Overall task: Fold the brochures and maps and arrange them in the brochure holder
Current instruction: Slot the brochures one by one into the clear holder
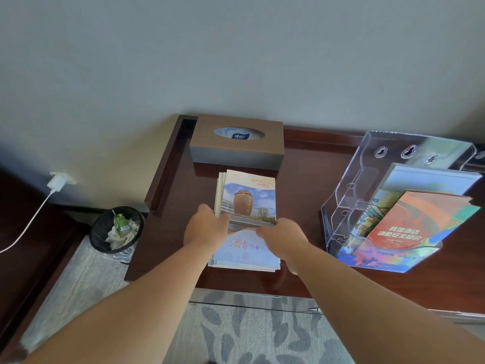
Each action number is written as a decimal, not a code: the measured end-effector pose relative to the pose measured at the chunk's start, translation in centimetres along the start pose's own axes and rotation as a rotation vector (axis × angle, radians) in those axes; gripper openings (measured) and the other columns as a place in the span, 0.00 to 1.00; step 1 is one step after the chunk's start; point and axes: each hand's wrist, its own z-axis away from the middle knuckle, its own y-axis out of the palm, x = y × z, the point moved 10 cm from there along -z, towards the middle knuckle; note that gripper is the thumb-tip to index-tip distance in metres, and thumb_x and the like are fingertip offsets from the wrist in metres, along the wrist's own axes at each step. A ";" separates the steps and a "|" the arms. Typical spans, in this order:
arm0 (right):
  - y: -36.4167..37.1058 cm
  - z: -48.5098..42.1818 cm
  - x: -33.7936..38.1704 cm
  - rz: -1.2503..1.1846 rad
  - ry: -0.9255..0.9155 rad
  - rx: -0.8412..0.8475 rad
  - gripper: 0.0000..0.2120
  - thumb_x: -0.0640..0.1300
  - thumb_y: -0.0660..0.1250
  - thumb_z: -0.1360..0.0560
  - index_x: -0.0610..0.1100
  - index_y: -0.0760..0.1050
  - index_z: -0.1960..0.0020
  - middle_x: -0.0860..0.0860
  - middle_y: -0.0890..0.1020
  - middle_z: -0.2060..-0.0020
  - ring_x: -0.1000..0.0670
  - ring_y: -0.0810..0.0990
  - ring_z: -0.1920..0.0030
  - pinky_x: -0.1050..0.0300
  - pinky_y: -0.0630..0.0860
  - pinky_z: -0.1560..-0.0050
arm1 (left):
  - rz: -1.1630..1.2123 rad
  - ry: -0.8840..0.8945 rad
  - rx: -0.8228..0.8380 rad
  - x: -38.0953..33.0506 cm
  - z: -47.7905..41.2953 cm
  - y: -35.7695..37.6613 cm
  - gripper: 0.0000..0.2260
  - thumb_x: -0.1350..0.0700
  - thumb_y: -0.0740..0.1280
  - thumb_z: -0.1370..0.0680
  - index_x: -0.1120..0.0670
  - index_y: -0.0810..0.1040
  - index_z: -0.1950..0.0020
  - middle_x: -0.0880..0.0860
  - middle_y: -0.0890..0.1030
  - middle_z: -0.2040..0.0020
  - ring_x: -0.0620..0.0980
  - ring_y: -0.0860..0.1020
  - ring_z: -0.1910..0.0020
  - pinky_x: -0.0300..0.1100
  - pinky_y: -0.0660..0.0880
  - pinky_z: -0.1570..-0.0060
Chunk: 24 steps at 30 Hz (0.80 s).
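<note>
A stack of brochures (248, 198) showing a clay jar against blue sky lies on the dark wooden desk (301, 258), in front of the tissue box. The top sheet is partly folded across its middle. My left hand (206, 227) grips the fold at the left edge. My right hand (282, 239) grips it at the right edge, fingers curled over the paper. To the right stands a clear acrylic brochure holder (367, 174). It holds a red-orange brochure (420, 222) in front and pale blue ones (433, 179) behind.
A brown tissue box (237, 143) sits at the back of the desk against the wall. A black waste bin (116, 229) with rubbish stands on the floor at the left. A white charger (56, 183) and cable hang from a wall socket.
</note>
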 end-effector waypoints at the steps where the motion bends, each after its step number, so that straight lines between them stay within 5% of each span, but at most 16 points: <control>1: 0.1 0.0 0.0 0.005 -0.003 0.010 0.06 0.45 0.64 0.22 0.46 0.76 0.47 0.47 0.83 0.52 0.50 0.76 0.62 0.58 0.70 0.64 | 0.030 -0.001 0.014 0.0 -0.1 0.1 0.14 0.45 0.65 0.21 0.55 0.70 0.47 0.51 0.78 0.57 0.48 0.78 0.64 0.39 0.67 0.73; 7: 0.0 0.0 -0.1 -0.011 0.030 -0.012 0.11 0.46 0.64 0.24 0.43 0.76 0.44 0.47 0.82 0.50 0.47 0.82 0.54 0.56 0.73 0.61 | -0.174 0.099 -0.092 -1.4 0.7 -0.8 0.16 0.46 0.69 0.24 0.55 0.70 0.43 0.54 0.74 0.47 0.53 0.77 0.51 0.45 0.75 0.61; 11: 0.4 0.3 0.8 0.145 -0.038 0.012 0.13 0.46 0.61 0.21 0.43 0.75 0.39 0.45 0.78 0.43 0.44 0.79 0.44 0.51 0.78 0.48 | -0.169 0.042 -0.069 -1.9 0.7 -0.5 0.14 0.49 0.65 0.22 0.57 0.74 0.43 0.57 0.75 0.45 0.57 0.76 0.49 0.49 0.77 0.55; 14: 0.1 0.1 0.3 0.053 -0.008 -0.005 0.09 0.44 0.63 0.23 0.43 0.75 0.45 0.46 0.81 0.48 0.47 0.80 0.54 0.54 0.76 0.57 | -0.089 -0.063 -0.007 -1.6 0.1 0.1 0.13 0.51 0.65 0.23 0.59 0.78 0.45 0.58 0.80 0.48 0.59 0.79 0.50 0.52 0.80 0.52; 16: -0.2 0.1 -0.1 -0.008 0.026 -0.015 0.06 0.43 0.64 0.24 0.42 0.76 0.50 0.47 0.81 0.56 0.50 0.76 0.63 0.56 0.72 0.64 | -0.029 -0.129 0.023 -1.5 0.1 0.4 0.12 0.53 0.64 0.23 0.58 0.79 0.46 0.57 0.81 0.50 0.58 0.80 0.52 0.48 0.78 0.58; 19: -0.6 0.0 -0.6 -0.044 0.047 -0.020 0.08 0.44 0.65 0.26 0.44 0.71 0.62 0.50 0.74 0.68 0.52 0.70 0.70 0.59 0.70 0.68 | -0.014 -0.182 0.044 -1.8 0.4 0.9 0.13 0.54 0.64 0.23 0.58 0.77 0.41 0.57 0.80 0.46 0.58 0.79 0.50 0.46 0.77 0.58; 21: -0.8 -0.1 -0.8 -0.071 0.064 -0.022 0.07 0.44 0.65 0.26 0.44 0.71 0.62 0.49 0.74 0.67 0.51 0.73 0.68 0.56 0.76 0.63 | 0.041 -0.219 0.049 -2.0 0.6 1.2 0.17 0.56 0.64 0.24 0.59 0.70 0.36 0.59 0.77 0.41 0.59 0.77 0.45 0.50 0.78 0.50; 24: -1.0 -0.1 -1.2 -0.099 0.084 -0.021 0.09 0.42 0.64 0.25 0.38 0.78 0.49 0.46 0.76 0.61 0.46 0.76 0.61 0.51 0.79 0.55 | 0.195 -0.259 0.086 -2.5 0.6 2.1 0.17 0.61 0.62 0.22 0.59 0.61 0.35 0.60 0.76 0.40 0.57 0.77 0.50 0.46 0.75 0.61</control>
